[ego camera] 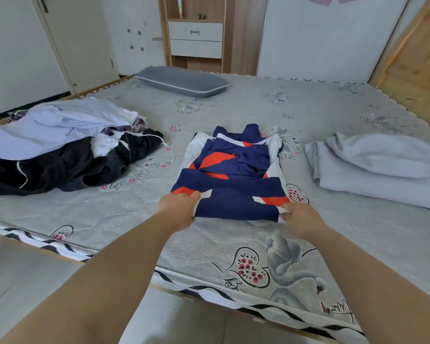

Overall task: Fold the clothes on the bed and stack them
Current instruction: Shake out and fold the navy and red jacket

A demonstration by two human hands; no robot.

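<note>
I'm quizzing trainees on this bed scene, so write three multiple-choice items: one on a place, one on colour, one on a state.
1. Where does the pile of unfolded clothes lie?
A. left part of the bed
B. on the floor
C. on the pillow

2. Which colours does the garment being folded show?
A. green and yellow
B. navy, red and white
C. all black

3. What are the hands doing?
A. resting flat on the mattress
B. hanging idle
C. gripping the garment's near edge

Answers: 1 A, the pile of unfolded clothes sits left of the garment. 2 B, those three colours show plainly. 3 C, the left hand and right hand each pinch a near corner.
</note>
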